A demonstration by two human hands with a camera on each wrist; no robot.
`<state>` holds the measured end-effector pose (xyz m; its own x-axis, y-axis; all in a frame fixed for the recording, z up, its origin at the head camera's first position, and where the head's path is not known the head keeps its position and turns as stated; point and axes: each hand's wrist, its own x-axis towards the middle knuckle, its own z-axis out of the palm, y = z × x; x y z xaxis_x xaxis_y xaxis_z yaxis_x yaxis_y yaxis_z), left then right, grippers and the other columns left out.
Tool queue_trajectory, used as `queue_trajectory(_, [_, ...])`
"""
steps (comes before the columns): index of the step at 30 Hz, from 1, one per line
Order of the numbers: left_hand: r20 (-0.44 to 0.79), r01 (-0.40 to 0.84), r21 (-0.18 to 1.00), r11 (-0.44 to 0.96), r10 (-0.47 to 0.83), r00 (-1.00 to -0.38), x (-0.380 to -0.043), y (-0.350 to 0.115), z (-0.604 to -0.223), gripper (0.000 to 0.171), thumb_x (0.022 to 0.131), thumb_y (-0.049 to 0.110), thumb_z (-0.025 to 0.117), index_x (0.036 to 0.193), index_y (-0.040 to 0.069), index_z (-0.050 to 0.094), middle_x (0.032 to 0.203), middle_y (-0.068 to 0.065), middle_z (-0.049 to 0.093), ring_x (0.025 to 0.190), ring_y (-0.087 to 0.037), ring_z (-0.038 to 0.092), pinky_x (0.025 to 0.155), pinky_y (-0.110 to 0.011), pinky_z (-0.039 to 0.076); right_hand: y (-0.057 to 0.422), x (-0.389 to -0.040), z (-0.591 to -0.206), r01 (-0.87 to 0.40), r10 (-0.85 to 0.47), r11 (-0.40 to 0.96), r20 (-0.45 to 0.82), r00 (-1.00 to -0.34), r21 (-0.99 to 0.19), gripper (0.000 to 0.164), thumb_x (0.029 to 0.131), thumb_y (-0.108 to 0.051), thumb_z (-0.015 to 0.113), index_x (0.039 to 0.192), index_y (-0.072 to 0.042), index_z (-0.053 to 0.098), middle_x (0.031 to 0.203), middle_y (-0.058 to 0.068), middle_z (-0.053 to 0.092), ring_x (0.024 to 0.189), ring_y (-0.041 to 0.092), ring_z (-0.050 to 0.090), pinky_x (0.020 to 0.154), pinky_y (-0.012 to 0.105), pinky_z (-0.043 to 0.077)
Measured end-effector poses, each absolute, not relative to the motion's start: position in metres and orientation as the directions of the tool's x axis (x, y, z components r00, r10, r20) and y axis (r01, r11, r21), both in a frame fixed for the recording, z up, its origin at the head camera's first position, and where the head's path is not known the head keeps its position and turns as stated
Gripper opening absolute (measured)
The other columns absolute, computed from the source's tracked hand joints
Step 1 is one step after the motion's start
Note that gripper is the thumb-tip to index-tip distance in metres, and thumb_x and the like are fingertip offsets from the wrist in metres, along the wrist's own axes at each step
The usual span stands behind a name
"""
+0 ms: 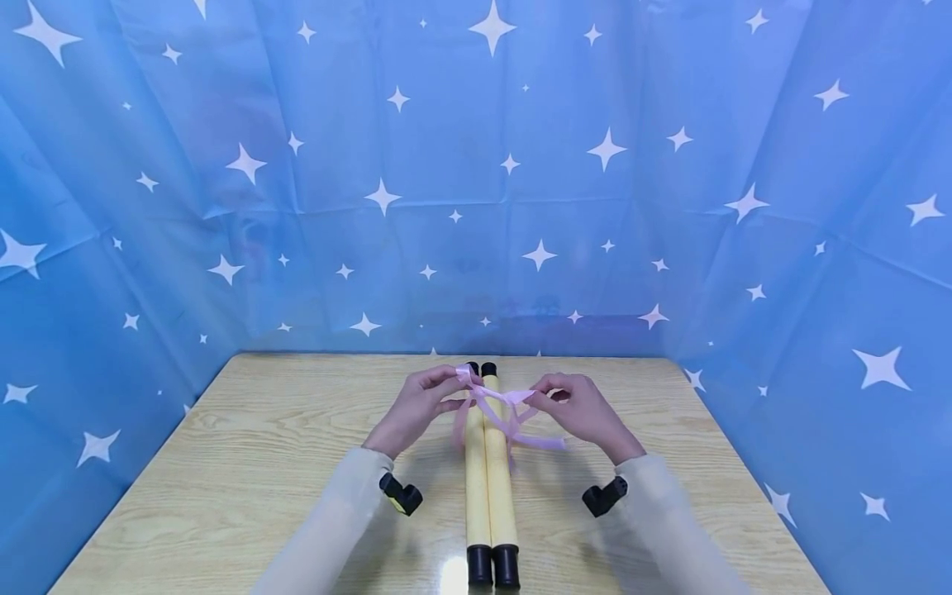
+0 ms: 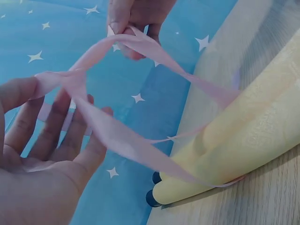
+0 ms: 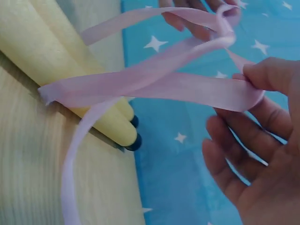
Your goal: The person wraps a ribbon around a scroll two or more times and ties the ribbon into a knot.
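Two pale yellow rolls (image 1: pixel 478 479) with black end caps lie side by side on the table, pointing away from me. A pink ribbon (image 1: pixel 513 398) passes around them near their far part, its strands crossing above the rolls. My left hand (image 1: pixel 426 402) pinches the ribbon between thumb and forefinger, its other fingers spread, as the left wrist view shows. On the other side, my right hand (image 1: pixel 583 406) pinches a folded loop (image 3: pixel 248 96) of the ribbon between thumb and forefinger. A loose tail (image 1: pixel 543 443) hangs to the right of the rolls.
The wooden table (image 1: pixel 283 446) extends on both sides of the rolls. Blue cloth (image 1: pixel 461 165) with white stars hangs behind and at both sides. Each wrist carries a small black camera (image 1: pixel 402 494).
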<state>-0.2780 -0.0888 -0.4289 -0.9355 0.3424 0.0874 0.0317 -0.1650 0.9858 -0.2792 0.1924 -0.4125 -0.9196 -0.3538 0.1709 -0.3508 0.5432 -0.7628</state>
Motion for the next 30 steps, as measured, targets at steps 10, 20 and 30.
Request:
queue_trajectory(10, [0.140, 0.061, 0.964, -0.260, 0.299, -0.944, -0.279, -0.098, -0.426, 0.037, 0.101, 0.027, 0.067, 0.118, -0.005, 0.065, 0.125, -0.026, 0.067, 0.120, -0.032, 0.069, 0.104, -0.043, 0.055, 0.230, -0.288, -0.404, -0.205, -0.408, 0.408, 0.024, -0.913, -0.890, 0.028, 0.103, -0.033, 0.064, 0.096, -0.007, 0.070, 0.069, 0.003, 0.059, 0.066, 0.022, 0.057, 0.069, 0.035, 0.053])
queue_trajectory(20, [0.207, 0.050, 0.886, -0.462, 0.296, -0.933, -0.280, -0.116, -0.433, 0.014, 0.104, 0.017, 0.061, 0.109, 0.007, 0.068, 0.118, -0.011, 0.072, 0.119, -0.026, 0.068, 0.109, -0.045, 0.052, 0.251, -0.286, -0.408, -0.068, -0.346, 0.286, -0.037, -0.937, -0.956, 0.035, 0.107, -0.036, 0.055, 0.102, -0.003, 0.063, 0.068, -0.001, 0.039, 0.057, 0.014, 0.034, 0.058, 0.029, 0.039])
queue_trajectory(30, [0.225, 0.056, 0.795, -0.605, 0.207, -0.952, -0.273, -0.145, -0.436, 0.018, 0.109, 0.015, 0.052, 0.102, 0.012, 0.068, 0.107, -0.004, 0.072, 0.110, -0.018, 0.069, 0.111, -0.039, 0.050, 0.268, -0.283, -0.412, -0.025, -0.233, 0.412, -0.078, -0.969, -0.911, 0.038, 0.104, -0.043, 0.058, 0.103, -0.007, 0.066, 0.057, -0.005, 0.032, 0.049, 0.013, 0.026, 0.050, 0.031, 0.032])
